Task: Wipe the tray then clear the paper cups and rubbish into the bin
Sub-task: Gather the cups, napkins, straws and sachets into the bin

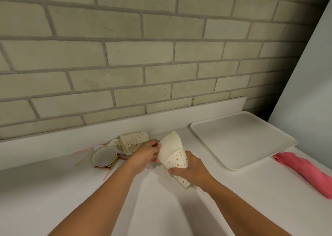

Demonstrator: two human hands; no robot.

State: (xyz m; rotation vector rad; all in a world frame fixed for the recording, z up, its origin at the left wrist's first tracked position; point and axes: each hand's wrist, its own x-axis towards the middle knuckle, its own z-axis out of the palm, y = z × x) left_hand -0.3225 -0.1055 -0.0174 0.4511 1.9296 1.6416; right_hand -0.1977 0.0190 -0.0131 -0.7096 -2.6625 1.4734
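Observation:
My right hand point(192, 171) grips a stack of dotted paper cups point(177, 162) tilted over the counter. My left hand point(146, 152) pinches the rim of a plain white cup point(171, 146) that sits in the stack's mouth. Left of my hands lies another dotted cup point(133, 142) on its side, next to an upturned cup or lid point(104, 156). Around them lie a crumpled napkin, sauce sachets, sticks and a plastic spoon. The white tray point(240, 140) rests bare at the right. No bin is in view.
A pink cloth point(305, 171) lies rolled on the counter right of the tray. The white counter point(53, 190) meets a brick wall behind a low upstand. A white panel point(312, 74) stands at the far right.

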